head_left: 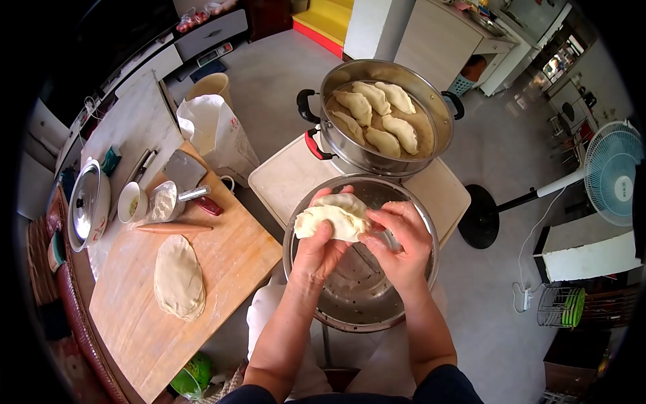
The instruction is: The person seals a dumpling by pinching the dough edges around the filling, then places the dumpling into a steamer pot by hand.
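A large pale dumpling (336, 219) rests in my left hand (316, 252), whose fingers curl beneath and behind it with the thumb in front. My right hand (402, 237) pinches the dumpling's right end between thumb and fingers. Both hands are over a wide steel bowl (360, 322), which has dark scraps stuck to its inside. Beyond it stands a steel steamer pot (377, 71) holding several similar dumplings (402, 131) on its floor. To the left, a stack of flat dough wrappers (180, 277) lies on the wooden board (232, 259).
On the board are a rolling pin (173, 229), a cleaver (185, 170) and a bowl of flour (165, 202). A small white bowl (133, 202) and a lidded pan (89, 205) stand further left. A fan (609, 172) is at right, a white sack (219, 135) behind the board.
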`<action>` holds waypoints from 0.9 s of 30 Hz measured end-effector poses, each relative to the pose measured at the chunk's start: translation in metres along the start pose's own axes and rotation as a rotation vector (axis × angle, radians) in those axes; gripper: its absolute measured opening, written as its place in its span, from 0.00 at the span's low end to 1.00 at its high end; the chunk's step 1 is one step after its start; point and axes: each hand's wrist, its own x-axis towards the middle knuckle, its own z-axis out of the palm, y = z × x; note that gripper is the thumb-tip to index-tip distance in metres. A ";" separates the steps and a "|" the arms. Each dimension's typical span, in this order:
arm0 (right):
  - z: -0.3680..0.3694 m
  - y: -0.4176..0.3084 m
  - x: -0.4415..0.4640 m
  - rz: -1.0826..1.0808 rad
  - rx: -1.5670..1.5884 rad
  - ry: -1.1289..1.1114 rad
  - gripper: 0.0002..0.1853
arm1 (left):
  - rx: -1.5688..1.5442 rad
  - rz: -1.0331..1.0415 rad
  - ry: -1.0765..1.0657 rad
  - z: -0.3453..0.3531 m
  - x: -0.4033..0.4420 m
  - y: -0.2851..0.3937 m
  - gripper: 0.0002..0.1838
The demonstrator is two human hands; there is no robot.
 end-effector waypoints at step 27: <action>-0.003 -0.003 0.009 0.041 -0.003 -0.004 0.11 | 0.090 -0.027 0.023 0.004 0.000 0.001 0.37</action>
